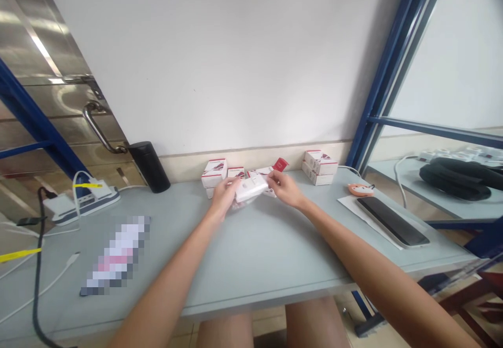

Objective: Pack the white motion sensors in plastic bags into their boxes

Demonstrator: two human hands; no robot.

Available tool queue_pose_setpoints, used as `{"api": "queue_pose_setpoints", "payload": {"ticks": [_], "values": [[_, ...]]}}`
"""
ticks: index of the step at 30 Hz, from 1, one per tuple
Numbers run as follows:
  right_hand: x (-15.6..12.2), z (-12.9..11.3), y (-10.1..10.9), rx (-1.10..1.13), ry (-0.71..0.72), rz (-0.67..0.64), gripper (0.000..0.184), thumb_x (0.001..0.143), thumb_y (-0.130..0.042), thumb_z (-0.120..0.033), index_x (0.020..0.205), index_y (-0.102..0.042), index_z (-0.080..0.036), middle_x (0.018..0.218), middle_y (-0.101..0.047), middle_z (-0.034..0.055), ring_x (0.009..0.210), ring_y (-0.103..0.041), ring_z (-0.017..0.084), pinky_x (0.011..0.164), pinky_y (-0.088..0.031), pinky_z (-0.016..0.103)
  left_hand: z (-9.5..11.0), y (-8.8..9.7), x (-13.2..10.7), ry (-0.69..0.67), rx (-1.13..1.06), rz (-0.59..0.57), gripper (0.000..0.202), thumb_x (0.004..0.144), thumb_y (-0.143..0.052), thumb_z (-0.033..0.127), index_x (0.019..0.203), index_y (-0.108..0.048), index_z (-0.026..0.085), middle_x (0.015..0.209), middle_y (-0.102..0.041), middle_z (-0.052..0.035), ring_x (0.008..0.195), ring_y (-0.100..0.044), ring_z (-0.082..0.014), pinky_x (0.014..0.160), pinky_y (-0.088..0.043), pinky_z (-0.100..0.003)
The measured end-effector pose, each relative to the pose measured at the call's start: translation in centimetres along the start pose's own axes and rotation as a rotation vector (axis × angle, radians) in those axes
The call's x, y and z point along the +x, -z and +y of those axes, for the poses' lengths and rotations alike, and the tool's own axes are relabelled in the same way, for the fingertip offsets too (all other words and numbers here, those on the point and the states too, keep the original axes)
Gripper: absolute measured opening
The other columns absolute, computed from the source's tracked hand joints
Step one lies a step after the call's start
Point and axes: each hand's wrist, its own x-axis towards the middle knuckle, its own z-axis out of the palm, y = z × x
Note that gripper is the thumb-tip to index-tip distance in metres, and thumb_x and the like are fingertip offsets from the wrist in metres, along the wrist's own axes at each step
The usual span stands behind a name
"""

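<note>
A white, block-shaped item (251, 187), apparently in clear plastic wrap, is held above the middle of the desk. My left hand (225, 196) grips its left end, with the thumb along the top. At the opposite end, my right hand (286, 187) has thumb and fingers pinched together against the item's edge or wrap; the exact contact is too small to make out. Right behind it lies a white and red carton (260, 171), partly hidden, and a red flap (280, 165) sticks up beside my right fingers.
Small white-red cartons stand along the wall, stacked at left (214, 173) and right (320, 167). A black cylinder (149, 167) and a power strip (86, 204) are on the left. On the right lie a phone (393, 221), white paper (351, 206) and an orange object (359, 189).
</note>
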Motion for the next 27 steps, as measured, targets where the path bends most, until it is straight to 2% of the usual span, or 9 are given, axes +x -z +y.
{"api": "queue_pose_setpoints", "payload": {"ticks": [2, 4, 8, 10, 12, 16, 19, 22, 27], "values": [[0.0, -0.2, 0.0, 0.108, -0.036, -0.004, 0.028, 0.092, -0.057, -0.049, 0.086, -0.06, -0.021, 0.076, -0.063, -0.0005, 0.07, -0.055, 0.015, 0.07, -0.044, 0.03, 0.3, 0.3, -0.2, 0.139, -0.134, -0.174, 0.029, 0.087, -0.074, 0.037, 0.108, -0.072, 0.018, 0.093, -0.07, -0.0068, 0.071, -0.066, -0.0176, 0.052, -0.049, -0.025], [0.0, -0.3, -0.1, 0.243, -0.128, 0.008, 0.032, 0.09, -0.06, -0.053, 0.086, -0.06, -0.021, 0.07, -0.06, -0.0024, 0.064, -0.053, 0.014, 0.064, -0.043, 0.028, 0.6, 0.4, -0.5, 0.175, -0.198, -0.308, 0.032, 0.088, -0.074, 0.037, 0.115, -0.072, 0.019, 0.099, -0.071, -0.0076, 0.07, -0.066, -0.0161, 0.05, -0.048, -0.025], [0.3, 0.2, -0.4, 0.484, -0.319, 0.136, 0.035, 0.084, -0.067, -0.055, 0.082, -0.062, -0.02, 0.064, -0.058, -0.0028, 0.056, -0.052, 0.013, 0.057, -0.042, 0.027, 1.5, 0.6, -1.6, 0.124, -0.217, -0.522, 0.052, 0.092, -0.07, 0.043, 0.142, -0.061, 0.031, 0.106, -0.072, -0.0064, 0.063, -0.067, -0.015, 0.056, -0.051, -0.028], [0.5, 0.4, -0.4, 0.578, -0.379, 0.203, 0.035, 0.081, -0.07, -0.053, 0.084, -0.065, -0.018, 0.07, -0.062, 0.0, 0.059, -0.055, 0.013, 0.058, -0.046, 0.028, 1.8, 0.5, -2.1, 0.099, -0.267, -0.667, 0.06, 0.09, -0.068, 0.038, 0.148, -0.056, 0.033, 0.115, -0.072, -0.0077, 0.073, -0.072, -0.0185, 0.068, -0.055, -0.032], [0.5, 0.5, -0.3, 0.627, -0.418, 0.24, 0.033, 0.08, -0.071, -0.05, 0.085, -0.066, -0.018, 0.075, -0.065, 0.0023, 0.061, -0.058, 0.014, 0.059, -0.049, 0.028, 1.8, 0.3, -2.4, 0.052, -0.269, -0.737, 0.069, 0.083, -0.071, 0.029, 0.15, -0.055, 0.033, 0.121, -0.072, -0.008, 0.083, -0.074, -0.0207, 0.077, -0.055, -0.034], [0.5, 0.3, -0.3, 0.536, -0.442, 0.241, 0.024, 0.083, -0.067, -0.043, 0.08, -0.063, -0.019, 0.068, -0.063, 0.0013, 0.057, -0.057, 0.014, 0.057, -0.049, 0.028, 1.0, -0.3, -2.3, -0.123, -0.062, -0.576, 0.075, 0.078, -0.082, 0.025, 0.148, -0.056, 0.03, 0.099, -0.074, -0.0037, 0.074, -0.069, -0.0159, 0.078, -0.053, -0.032], [0.3, -0.2, -0.7, 0.429, -0.441, 0.229, 0.018, 0.084, -0.063, -0.036, 0.075, -0.059, -0.021, 0.059, -0.058, -0.0012, 0.054, -0.055, 0.014, 0.054, -0.045, 0.027, 0.4, -0.8, -1.9, -0.182, -0.002, -0.377, 0.058, 0.081, -0.083, 0.049, 0.129, -0.065, 0.021, 0.086, -0.072, -0.0021, 0.061, -0.063, -0.0131, 0.07, -0.053, -0.031], [-0.1, -0.8, -1.0, 0.322, -0.407, 0.208, 0.019, 0.086, -0.06, -0.036, 0.075, -0.057, -0.021, 0.058, -0.058, -0.0021, 0.053, -0.054, 0.014, 0.054, -0.043, 0.026, 0.2, -1.1, -1.5, -0.214, -0.022, -0.213, 0.059, 0.08, -0.075, 0.07, 0.104, -0.065, 0.017, 0.078, -0.068, -0.0016, 0.052, -0.059, -0.0122, 0.056, -0.049, -0.028], [-0.5, -1.6, -1.2, 0.174, -0.262, 0.177, 0.026, 0.089, -0.057, -0.047, 0.082, -0.056, -0.022, 0.067, -0.063, -0.0009, 0.059, -0.058, 0.015, 0.057, -0.044, 0.027, 0.3, -1.1, -1.2, -0.217, 0.023, -0.065, 0.064, 0.075, -0.072, 0.081, 0.084, -0.063, 0.018, 0.066, -0.065, -0.001, 0.046, -0.056, -0.0123, 0.048, -0.044, -0.026]]}}
